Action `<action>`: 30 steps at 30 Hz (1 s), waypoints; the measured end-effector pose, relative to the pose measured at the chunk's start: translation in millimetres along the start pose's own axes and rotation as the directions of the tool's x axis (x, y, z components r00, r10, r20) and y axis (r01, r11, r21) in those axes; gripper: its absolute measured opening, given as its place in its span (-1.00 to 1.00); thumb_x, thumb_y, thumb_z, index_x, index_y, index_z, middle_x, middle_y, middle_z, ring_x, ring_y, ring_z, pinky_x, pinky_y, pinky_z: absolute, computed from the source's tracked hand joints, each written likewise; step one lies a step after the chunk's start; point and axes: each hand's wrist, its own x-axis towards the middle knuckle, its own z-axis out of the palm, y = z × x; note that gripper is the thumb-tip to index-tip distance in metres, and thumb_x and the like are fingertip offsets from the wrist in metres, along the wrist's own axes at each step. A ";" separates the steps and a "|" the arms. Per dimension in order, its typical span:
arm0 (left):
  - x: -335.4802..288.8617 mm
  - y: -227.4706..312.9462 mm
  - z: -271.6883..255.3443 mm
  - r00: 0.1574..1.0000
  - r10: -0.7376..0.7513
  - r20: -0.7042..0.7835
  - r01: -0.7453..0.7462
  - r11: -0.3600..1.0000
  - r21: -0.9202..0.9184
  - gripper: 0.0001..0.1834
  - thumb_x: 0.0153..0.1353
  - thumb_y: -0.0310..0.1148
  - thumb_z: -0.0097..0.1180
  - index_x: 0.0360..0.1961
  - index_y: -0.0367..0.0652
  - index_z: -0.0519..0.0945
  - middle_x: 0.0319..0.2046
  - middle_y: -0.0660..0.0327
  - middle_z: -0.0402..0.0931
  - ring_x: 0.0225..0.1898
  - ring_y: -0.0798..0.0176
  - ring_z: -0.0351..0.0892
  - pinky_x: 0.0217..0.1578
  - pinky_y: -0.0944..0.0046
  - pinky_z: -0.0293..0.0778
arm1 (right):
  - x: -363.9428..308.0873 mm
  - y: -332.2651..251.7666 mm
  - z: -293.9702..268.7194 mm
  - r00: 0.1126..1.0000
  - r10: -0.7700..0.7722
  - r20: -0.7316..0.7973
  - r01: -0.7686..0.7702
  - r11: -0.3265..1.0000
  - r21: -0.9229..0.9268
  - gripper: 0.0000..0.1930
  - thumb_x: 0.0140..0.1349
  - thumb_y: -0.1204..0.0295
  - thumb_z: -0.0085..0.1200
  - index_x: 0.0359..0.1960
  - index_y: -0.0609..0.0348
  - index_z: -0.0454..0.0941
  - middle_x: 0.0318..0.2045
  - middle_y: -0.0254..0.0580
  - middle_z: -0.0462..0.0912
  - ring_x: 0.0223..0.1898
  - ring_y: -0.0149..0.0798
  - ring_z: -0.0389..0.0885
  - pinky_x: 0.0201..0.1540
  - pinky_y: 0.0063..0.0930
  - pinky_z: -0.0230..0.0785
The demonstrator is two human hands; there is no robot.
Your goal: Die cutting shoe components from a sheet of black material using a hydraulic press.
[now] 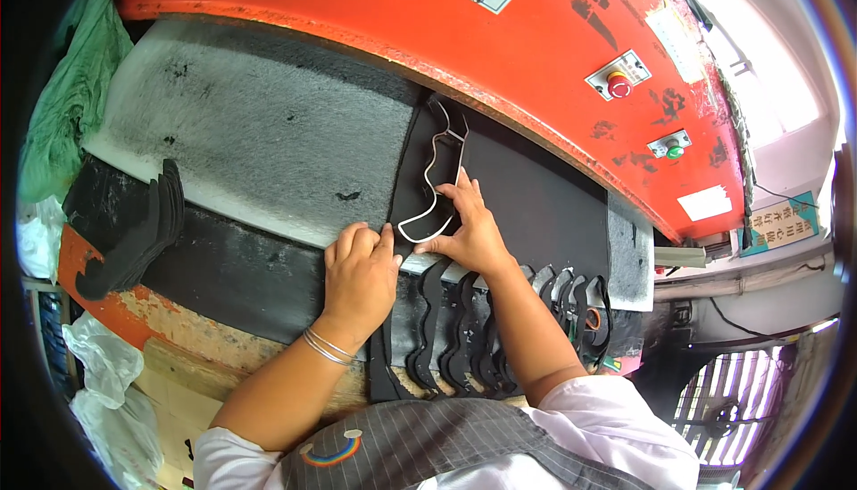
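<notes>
A curved metal cutting die [430, 169], with one wavy side, stands on a black sheet [544, 191] on the machine's grey bed. My right hand [471, 229] grips the die's near end, thumb at its front and fingers over its right wall. My left hand [361, 267] is closed at the sheet's near left corner, thumb and forefinger pinched on the edge just left of the die. A silver bangle circles my left wrist.
The red machine beam [536, 88], with green and red buttons, spans the far side above the bed [250, 124]. Wavy black cut pieces [457, 334] hang along the near edge. Another stack of black pieces [143, 236] lies at left, near green cloth [76, 88] and plastic bags [112, 383].
</notes>
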 end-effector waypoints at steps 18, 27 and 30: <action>71.5 87.7 -65.4 0.980 -0.011 -0.199 -0.042 0.964 -0.261 -0.68 0.22 -0.33 0.21 -0.06 -0.29 0.63 -0.27 0.05 0.55 -0.16 -0.01 0.51 -0.06 0.17 0.45 | -60.5 100.6 -271.6 0.171 0.039 -0.984 -0.057 0.998 0.029 -0.42 0.45 0.16 -0.13 0.31 0.39 0.21 0.39 0.22 0.12 0.45 0.08 0.03 0.44 -0.08 -0.15; 140.3 149.7 -141.9 0.786 0.446 -0.429 -0.394 0.895 0.208 -0.70 0.23 -0.40 0.13 -0.60 -0.23 0.37 -0.53 0.03 0.32 -0.42 -0.08 0.38 -0.41 0.03 0.31 | -67.2 94.9 -304.6 0.143 -0.065 -0.988 -0.306 0.946 -0.106 -0.30 0.44 0.01 -0.22 0.40 0.31 0.08 0.42 0.39 -0.10 0.47 0.22 -0.17 0.43 0.07 -0.28; 109.7 152.5 -136.8 0.856 0.345 -0.386 -0.345 0.936 0.073 -0.69 0.22 -0.38 0.15 -0.62 -0.24 0.39 -0.52 0.04 0.34 -0.42 -0.08 0.39 -0.39 -0.01 0.35 | -86.0 80.7 -286.2 0.244 -0.032 -0.969 -0.216 0.973 -0.087 -0.34 0.43 0.08 -0.16 0.39 0.30 0.09 0.43 0.33 -0.10 0.47 0.15 -0.14 0.43 0.00 -0.23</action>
